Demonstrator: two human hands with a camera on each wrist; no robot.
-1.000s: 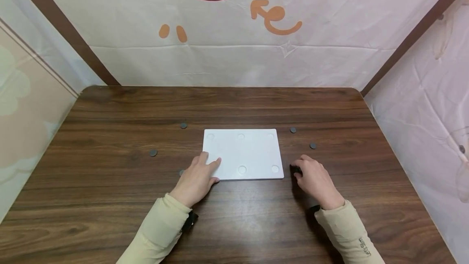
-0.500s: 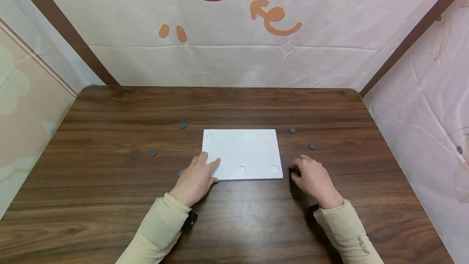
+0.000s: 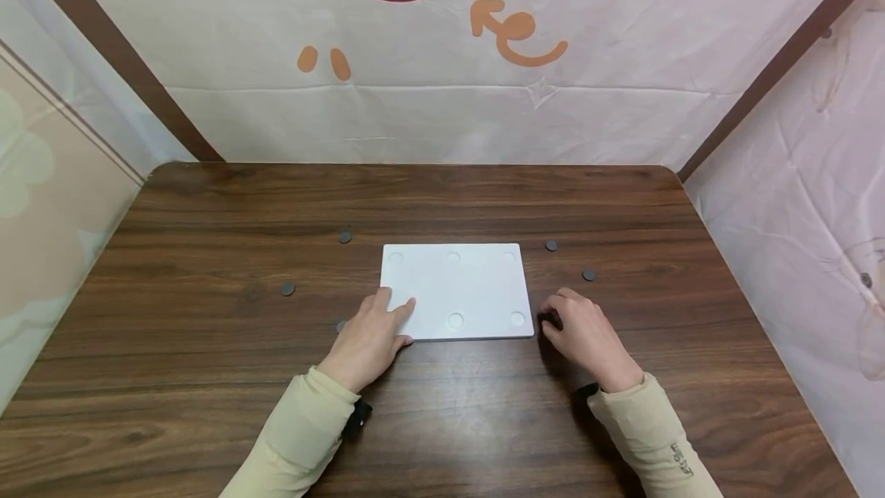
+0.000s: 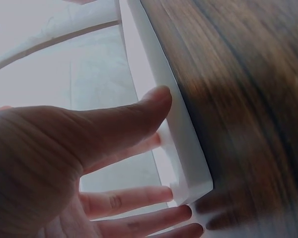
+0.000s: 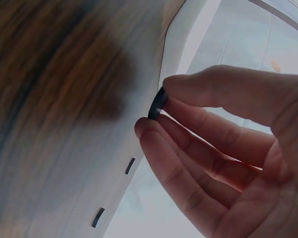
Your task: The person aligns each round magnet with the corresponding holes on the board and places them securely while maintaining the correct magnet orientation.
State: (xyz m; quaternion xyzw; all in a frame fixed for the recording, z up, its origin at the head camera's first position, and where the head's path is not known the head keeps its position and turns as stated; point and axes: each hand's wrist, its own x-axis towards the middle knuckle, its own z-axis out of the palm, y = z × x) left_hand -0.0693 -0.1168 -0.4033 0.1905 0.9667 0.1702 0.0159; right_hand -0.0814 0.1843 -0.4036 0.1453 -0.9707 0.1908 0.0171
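A white rectangular board [image 3: 459, 283] with shallow round recesses lies on the wooden table. My left hand [image 3: 369, 336] rests at its near left corner; the left wrist view has the thumb [image 4: 156, 101] against the front edge and straight fingers at the corner. Just right of the board, my right hand [image 3: 584, 336] pinches a small dark disc [image 5: 157, 103] between thumb and fingertips, tilted on edge. The recesses that show hold nothing; the near left part of the board is hidden under my left hand.
Left of the board lie dark discs: one at the back [image 3: 346, 237], one further out [image 3: 287, 289], and one partly behind my left hand [image 3: 342, 326]. Two more discs, a far one [image 3: 551, 245] and a nearer one [image 3: 588, 274], lie on the right. A printed cloth [image 3: 442, 121] hangs behind the table.
My right hand has shifted slightly left, toward the board, with the disc in its fingers. My left hand and the board stay in place.
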